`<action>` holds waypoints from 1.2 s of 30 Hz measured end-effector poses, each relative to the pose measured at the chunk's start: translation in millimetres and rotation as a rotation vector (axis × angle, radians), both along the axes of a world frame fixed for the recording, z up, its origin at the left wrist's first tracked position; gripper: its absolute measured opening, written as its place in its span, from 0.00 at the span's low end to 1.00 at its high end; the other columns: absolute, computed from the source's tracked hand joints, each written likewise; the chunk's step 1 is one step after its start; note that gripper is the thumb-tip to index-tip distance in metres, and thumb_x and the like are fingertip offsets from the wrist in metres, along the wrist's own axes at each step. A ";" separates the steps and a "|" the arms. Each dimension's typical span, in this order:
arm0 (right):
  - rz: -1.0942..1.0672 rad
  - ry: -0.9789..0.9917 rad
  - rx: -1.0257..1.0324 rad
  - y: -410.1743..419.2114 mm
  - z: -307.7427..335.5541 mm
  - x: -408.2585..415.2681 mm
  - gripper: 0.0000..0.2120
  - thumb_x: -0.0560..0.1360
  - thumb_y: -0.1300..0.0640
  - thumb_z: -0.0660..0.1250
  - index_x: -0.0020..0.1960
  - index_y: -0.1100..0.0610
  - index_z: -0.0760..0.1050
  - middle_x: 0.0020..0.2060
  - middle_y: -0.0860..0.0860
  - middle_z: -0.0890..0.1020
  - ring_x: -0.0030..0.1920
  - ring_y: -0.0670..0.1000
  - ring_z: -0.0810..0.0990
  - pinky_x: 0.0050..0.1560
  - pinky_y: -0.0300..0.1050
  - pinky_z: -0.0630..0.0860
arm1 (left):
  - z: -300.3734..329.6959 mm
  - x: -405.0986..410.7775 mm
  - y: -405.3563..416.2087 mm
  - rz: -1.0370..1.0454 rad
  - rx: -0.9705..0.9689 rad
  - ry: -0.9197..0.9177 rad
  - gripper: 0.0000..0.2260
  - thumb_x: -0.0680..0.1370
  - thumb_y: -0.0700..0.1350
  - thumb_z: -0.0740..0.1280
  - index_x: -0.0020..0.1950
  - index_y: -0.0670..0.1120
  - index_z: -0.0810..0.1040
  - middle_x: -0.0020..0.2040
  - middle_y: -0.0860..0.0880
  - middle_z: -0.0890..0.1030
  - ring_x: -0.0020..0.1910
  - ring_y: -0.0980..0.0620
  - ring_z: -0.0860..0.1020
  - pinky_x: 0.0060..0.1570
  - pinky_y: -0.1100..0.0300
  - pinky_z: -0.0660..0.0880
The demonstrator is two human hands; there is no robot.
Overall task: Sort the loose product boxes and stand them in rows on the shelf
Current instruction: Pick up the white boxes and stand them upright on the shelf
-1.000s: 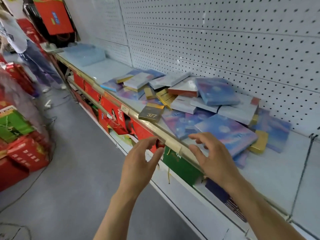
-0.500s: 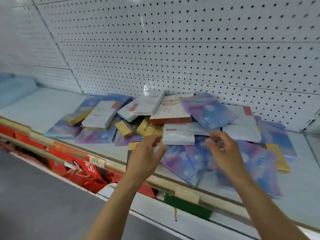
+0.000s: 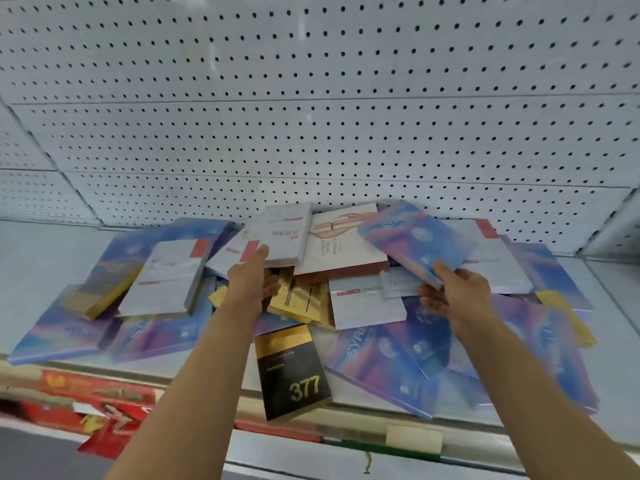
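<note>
A loose pile of flat product boxes lies on the white shelf [image 3: 41, 258]: several iridescent blue ones, white ones, gold ones [image 3: 301, 299] and a black box marked 377 [image 3: 294, 372] at the front edge. My left hand [image 3: 252, 278] pinches the near edge of a white box with a red mark [image 3: 284, 233], thumb on top and fingers underneath. My right hand [image 3: 453, 296] grips the near corner of a tilted blue box [image 3: 412, 240] that rests on top of the pile. No box stands upright.
A white pegboard wall [image 3: 311, 116] rises right behind the pile. Another white box [image 3: 166, 275] lies at the left on blue ones. Bare shelf shows at the far left and far right. Red packages [image 3: 104, 410] sit on the lower shelf below the front rail [image 3: 346, 431].
My view has swung from the aisle to face the shelf. Both hands moved forward from the shelf's front edge into the pile; the left took a white box, the right a blue one.
</note>
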State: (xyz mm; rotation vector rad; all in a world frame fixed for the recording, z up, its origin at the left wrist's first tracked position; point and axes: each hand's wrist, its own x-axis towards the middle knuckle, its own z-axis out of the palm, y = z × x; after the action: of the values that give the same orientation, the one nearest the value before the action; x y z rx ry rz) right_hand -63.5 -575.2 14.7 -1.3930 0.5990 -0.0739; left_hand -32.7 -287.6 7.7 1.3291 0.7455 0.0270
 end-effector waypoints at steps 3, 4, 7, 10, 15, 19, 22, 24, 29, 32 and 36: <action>-0.032 0.008 0.045 1.5 -3.4 2.8 0.10 0.75 0.56 0.70 0.47 0.64 0.76 0.34 0.58 0.79 0.30 0.53 0.77 0.34 0.45 0.80 | -0.7 15.5 1.5 0.079 -0.058 0.028 0.21 0.76 0.52 0.69 0.63 0.44 0.67 0.53 0.43 0.79 0.44 0.47 0.79 0.35 0.55 0.79; -0.046 0.019 0.057 1.9 -3.3 3.5 0.11 0.74 0.56 0.71 0.47 0.64 0.76 0.34 0.57 0.79 0.31 0.54 0.77 0.40 0.48 0.80 | -2.6 20.6 2.1 0.122 -0.088 0.039 0.24 0.75 0.52 0.71 0.65 0.45 0.67 0.55 0.44 0.79 0.46 0.47 0.80 0.32 0.55 0.78; -0.087 0.037 0.111 2.1 -2.9 3.6 0.10 0.73 0.57 0.72 0.44 0.64 0.75 0.35 0.56 0.78 0.32 0.53 0.77 0.43 0.50 0.80 | -1.0 29.3 1.6 0.267 -0.130 0.093 0.35 0.68 0.54 0.75 0.70 0.47 0.64 0.60 0.43 0.78 0.52 0.45 0.79 0.45 0.50 0.79; -0.099 0.042 0.178 1.2 -4.5 0.1 0.09 0.74 0.59 0.71 0.44 0.65 0.75 0.34 0.57 0.78 0.32 0.53 0.78 0.36 0.46 0.81 | 3.5 33.9 -6.3 0.318 -0.094 0.069 0.34 0.71 0.48 0.75 0.71 0.44 0.62 0.63 0.42 0.74 0.55 0.45 0.77 0.57 0.48 0.78; -0.062 -0.077 0.343 -9.2 -4.4 -16.0 0.09 0.77 0.66 0.65 0.56 0.68 0.74 0.50 0.61 0.81 0.40 0.56 0.83 0.35 0.43 0.82 | 18.5 21.4 -22.2 0.305 -0.227 -0.054 0.18 0.74 0.40 0.72 0.58 0.47 0.68 0.54 0.45 0.77 0.47 0.47 0.79 0.53 0.51 0.80; -0.005 -0.205 0.397 -22.6 3.0 -39.2 0.14 0.75 0.65 0.66 0.59 0.69 0.73 0.44 0.58 0.83 0.38 0.55 0.85 0.39 0.43 0.82 | 27.1 -9.4 -44.4 0.171 -0.258 -0.203 0.18 0.76 0.39 0.70 0.63 0.45 0.71 0.55 0.46 0.80 0.49 0.49 0.81 0.48 0.51 0.81; 0.048 -0.266 0.443 -35.5 11.7 -64.3 0.17 0.70 0.62 0.67 0.57 0.67 0.74 0.42 0.57 0.84 0.41 0.56 0.85 0.39 0.42 0.82 | 31.3 -42.9 -76.5 0.031 -0.275 -0.259 0.08 0.79 0.39 0.66 0.56 0.48 0.73 0.51 0.48 0.81 0.49 0.50 0.81 0.46 0.52 0.80; 0.070 -0.282 0.451 -46.5 14.9 -82.7 0.14 0.71 0.63 0.66 0.55 0.66 0.75 0.43 0.57 0.84 0.42 0.57 0.85 0.39 0.42 0.82 | 30.1 -64.2 -101.5 -0.083 -0.259 -0.287 0.07 0.80 0.40 0.64 0.55 0.49 0.74 0.54 0.47 0.82 0.51 0.49 0.82 0.52 0.48 0.79; 0.039 -0.258 0.456 -89.8 17.2 -130.5 0.08 0.75 0.66 0.64 0.53 0.67 0.74 0.40 0.57 0.84 0.39 0.57 0.85 0.37 0.43 0.82 | 27.6 -108.7 -182.6 -0.201 -0.272 -0.324 0.11 0.81 0.43 0.63 0.64 0.49 0.72 0.54 0.48 0.83 0.46 0.51 0.84 0.41 0.53 0.82; 0.016 -0.260 0.442 -132.3 17.8 -164.2 0.16 0.75 0.64 0.65 0.59 0.72 0.71 0.39 0.60 0.83 0.38 0.57 0.85 0.36 0.44 0.82 | 29.8 -134.8 -247.5 -0.221 -0.255 -0.318 0.12 0.82 0.47 0.62 0.65 0.48 0.72 0.57 0.45 0.83 0.51 0.46 0.83 0.51 0.49 0.80; -0.045 -0.239 0.329 -197.8 20.0 -217.1 0.21 0.73 0.62 0.69 0.61 0.72 0.69 0.41 0.61 0.83 0.39 0.57 0.85 0.34 0.44 0.80 | 29.3 -169.8 -338.6 -0.281 -0.245 -0.355 0.14 0.79 0.50 0.67 0.62 0.47 0.75 0.53 0.45 0.84 0.47 0.48 0.83 0.40 0.54 0.80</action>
State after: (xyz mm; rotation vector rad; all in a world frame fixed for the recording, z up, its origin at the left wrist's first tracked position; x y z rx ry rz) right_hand -280.5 -773.0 34.7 -1.0338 0.4209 -0.1684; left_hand -202.5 -626.2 37.0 1.1433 0.2490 -0.0512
